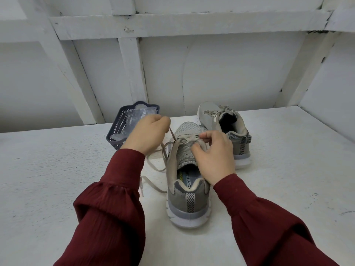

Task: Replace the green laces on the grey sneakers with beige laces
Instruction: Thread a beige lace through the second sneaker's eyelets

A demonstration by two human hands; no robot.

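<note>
Far sneaker [209, 112] looked done: laced in beige, sitting at the back of the table [57, 169], just right of the near one. Near sneaker [189, 208], heel toward camera, was mid-lacing, with the lower eyelets crossed and the upper ones apparently left. Left hand [148, 133] pinched the beige lace [153, 164] taut above the left eyelets, and slack lay on the table. Right hand [213, 156] pinched the lace at the right eyelet row. No green laces in view. Basket [117, 131] held clear plastic, the rest unclear. Fingers hid which eyelet was in play.
</note>
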